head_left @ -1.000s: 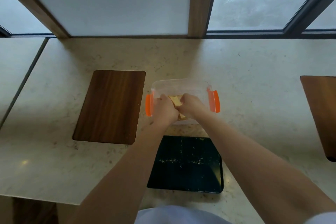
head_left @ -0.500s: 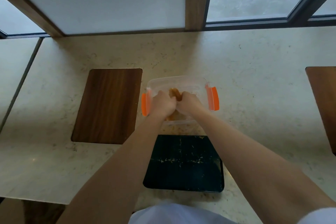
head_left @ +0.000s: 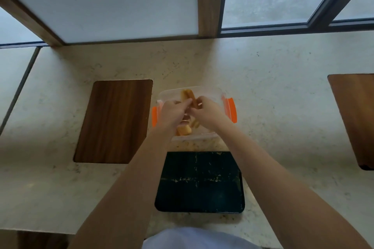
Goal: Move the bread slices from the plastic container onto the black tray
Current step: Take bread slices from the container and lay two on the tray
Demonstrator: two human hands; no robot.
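A clear plastic container [head_left: 214, 92] with orange clips sits on the counter just beyond the black tray [head_left: 200, 192]. Both my hands are over the container. My left hand [head_left: 172, 112] and my right hand [head_left: 206, 110] pinch a stack of golden bread slices [head_left: 188, 96], lifted and tilted above the container. More bread slices [head_left: 184, 130] lie at the container's near side. The black tray holds only scattered crumbs.
A dark wooden board [head_left: 115, 121] lies left of the container. Another wooden board [head_left: 356, 115] is at the right edge. The pale stone counter [head_left: 273, 91] runs to a window wall at the back; its front edge is near my body.
Both hands have risen from inside the container, bringing the bread slices up into view above its rim. The camera tilted slightly.
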